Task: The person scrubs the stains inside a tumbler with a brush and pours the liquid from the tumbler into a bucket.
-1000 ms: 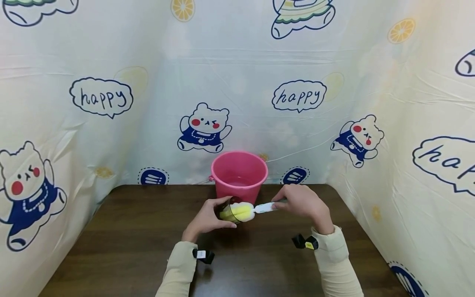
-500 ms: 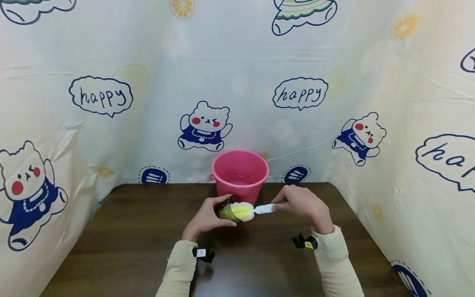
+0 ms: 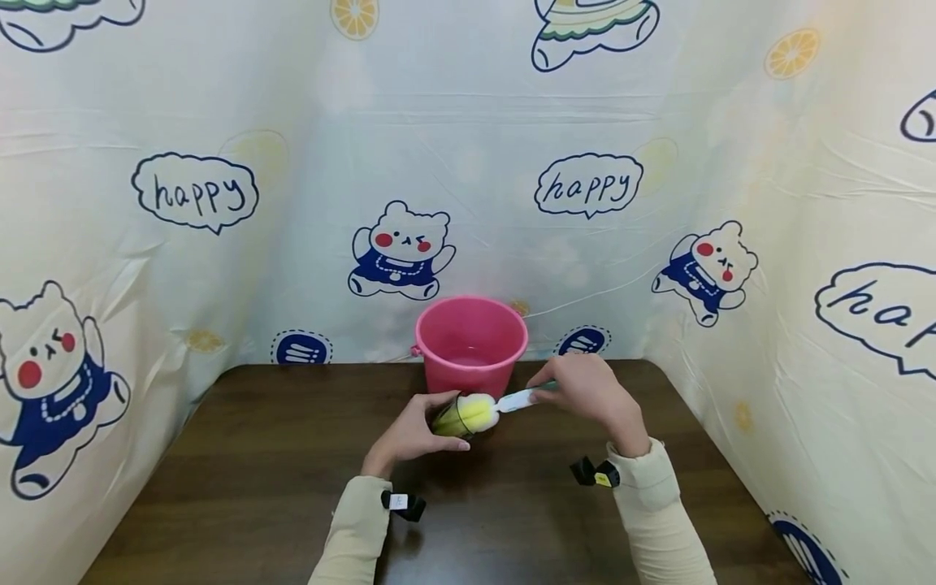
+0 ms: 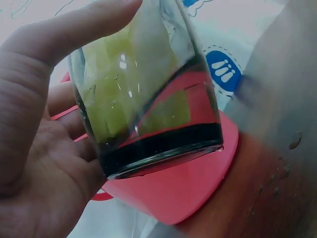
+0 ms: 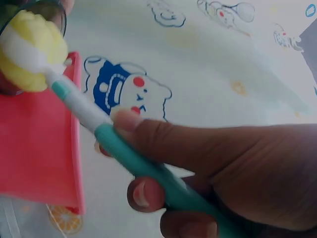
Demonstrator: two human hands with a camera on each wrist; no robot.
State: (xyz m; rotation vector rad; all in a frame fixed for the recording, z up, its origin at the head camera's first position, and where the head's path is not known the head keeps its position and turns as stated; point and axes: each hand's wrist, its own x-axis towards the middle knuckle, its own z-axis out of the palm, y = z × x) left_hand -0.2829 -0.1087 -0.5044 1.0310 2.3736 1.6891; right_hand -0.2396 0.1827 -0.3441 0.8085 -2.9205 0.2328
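My left hand (image 3: 409, 431) grips a clear, dark-tinted glass (image 4: 148, 104) that is tipped sideways, its mouth toward the right. Inside the glass sits the yellow and white sponge head of a cup brush (image 3: 475, 413), partly sticking out past the rim. My right hand (image 3: 588, 394) holds the brush by its white and green handle (image 5: 136, 158), thumb along one side and fingers curled round the other. Small drops show on the glass wall in the left wrist view. Both hands are above the table, in front of the pink bucket (image 3: 471, 378).
The bucket stands at the back edge of the dark wooden table (image 3: 278, 487). A printed curtain (image 3: 483, 122) hangs behind and along both sides. Drops of liquid (image 4: 285, 171) lie on the tabletop in the left wrist view.
My right hand has moved slightly up and left, so the brush handle slants more. The glass has turned a little in my left hand's grip, its mouth facing slightly more upward.
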